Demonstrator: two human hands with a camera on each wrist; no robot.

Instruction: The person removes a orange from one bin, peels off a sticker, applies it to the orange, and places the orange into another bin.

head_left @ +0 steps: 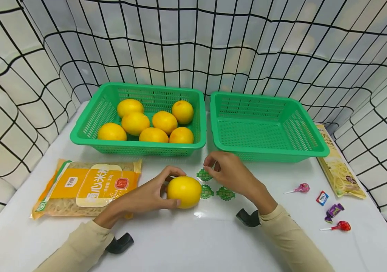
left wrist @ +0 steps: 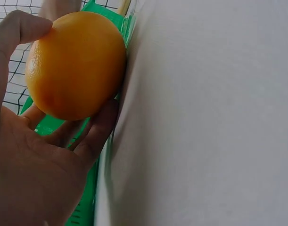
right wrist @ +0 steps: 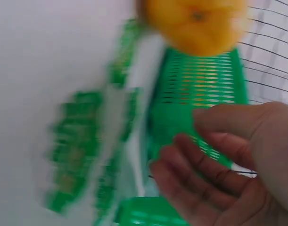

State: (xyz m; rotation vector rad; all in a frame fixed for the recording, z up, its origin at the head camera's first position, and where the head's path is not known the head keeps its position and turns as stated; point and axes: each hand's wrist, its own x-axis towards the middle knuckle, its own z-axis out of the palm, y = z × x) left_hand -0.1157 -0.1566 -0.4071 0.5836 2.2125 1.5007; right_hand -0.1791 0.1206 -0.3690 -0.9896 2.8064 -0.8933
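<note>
I am holding the round yellow-orange fruit on the white table in my left hand, its grip curling round it. At the fruit's three o'clock, the green round stickers are lying under my right hand, whose fingers are hanging loosely bent and gripping nothing.

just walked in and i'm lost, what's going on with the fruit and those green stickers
A person sits at a white table. Their left hand grips one orange resting on the table, next to a clear sheet of green stickers. Their right hand is over that sheet, fingertips at one sticker; whether it pinches it cannot be told. Behind, the left basket holds seven more oranges, and the right basket holds nothing.
</note>
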